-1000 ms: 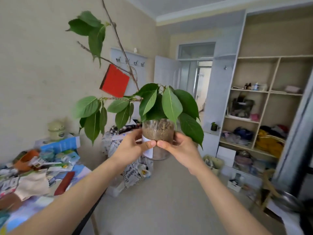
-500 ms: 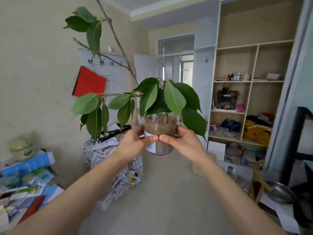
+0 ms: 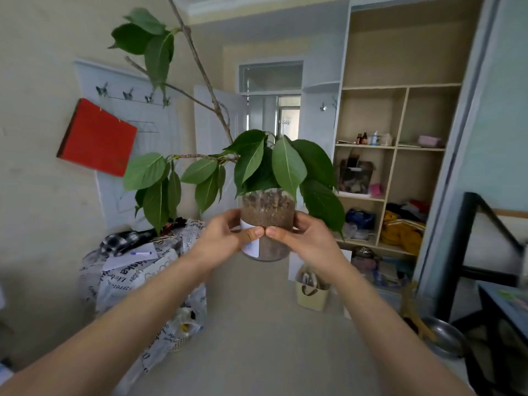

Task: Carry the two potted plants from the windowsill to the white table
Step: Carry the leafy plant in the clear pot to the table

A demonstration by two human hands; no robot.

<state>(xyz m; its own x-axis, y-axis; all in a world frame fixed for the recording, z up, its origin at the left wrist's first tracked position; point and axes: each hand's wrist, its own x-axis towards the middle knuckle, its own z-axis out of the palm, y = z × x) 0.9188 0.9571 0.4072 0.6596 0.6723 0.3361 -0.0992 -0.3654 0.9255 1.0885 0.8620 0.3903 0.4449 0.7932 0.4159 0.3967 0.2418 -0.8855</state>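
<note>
One cam only, worn on the person's head, wide-angle w/ bent edges. It looks fwd and slightly down along both outstretched forearms, across the room toward an open doorway (image 3: 288,115) at the far end. Closest to the lens: the forearms, running in from the bottom corners. Wall w/ hook rack (image 3: 131,95) fills frame left, open shelving unit (image 3: 400,144) frame right. No 2nd view, so no shared area.

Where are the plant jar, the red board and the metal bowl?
plant jar (image 3: 268,212): head view, soil-filled glass wall.
red board (image 3: 98,137): head view, middle of its face.
metal bowl (image 3: 445,337): head view, inner surface.
</note>
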